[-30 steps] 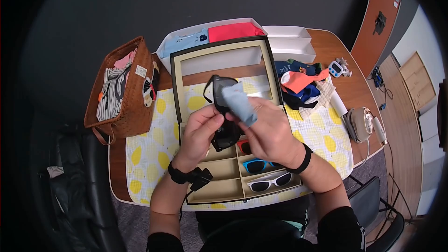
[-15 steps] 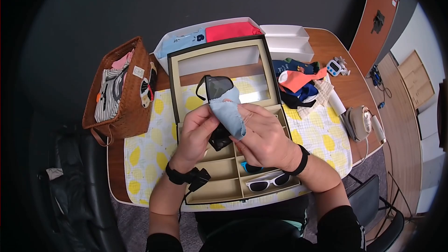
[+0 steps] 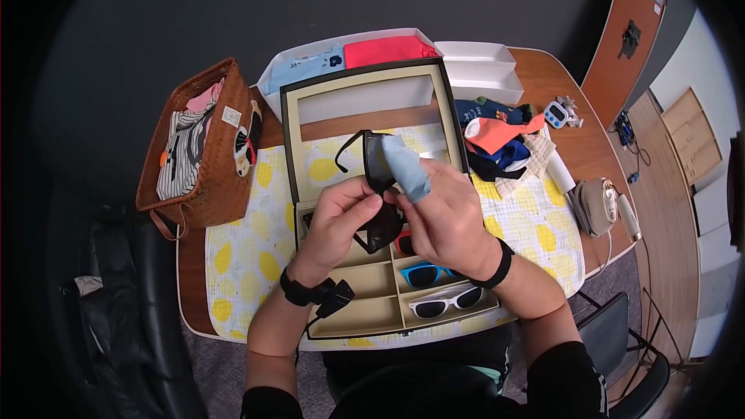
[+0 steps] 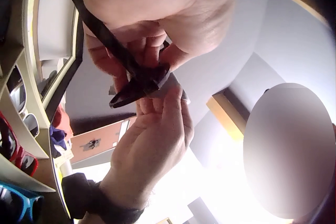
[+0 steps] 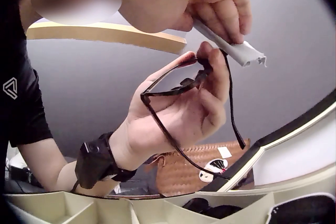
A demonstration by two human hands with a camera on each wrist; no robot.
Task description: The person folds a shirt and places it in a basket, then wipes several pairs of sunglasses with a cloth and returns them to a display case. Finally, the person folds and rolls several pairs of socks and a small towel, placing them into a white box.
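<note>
My left hand pinches a pair of black sunglasses near the middle of the frame. They are held on end above the open box, one lens up and the other down, with a temple arm sticking out to the left. In my right hand is a light blue cloth, gripped between fingers and thumb at the edge of the upper lens. The right wrist view shows the folded cloth under the right fingertips, just above the sunglasses. Part of the lower lens is hidden behind the hands.
Below the hands lies a divided glasses box, its windowed lid raised. White sunglasses, blue sunglasses and a red pair sit in it. A wicker basket stands left; socks and a steamer lie right.
The cloth moved down across the upper lens half a second ago, and is now back up at its right edge. The sunglasses turned with it, then back. Both hands kept their hold.
</note>
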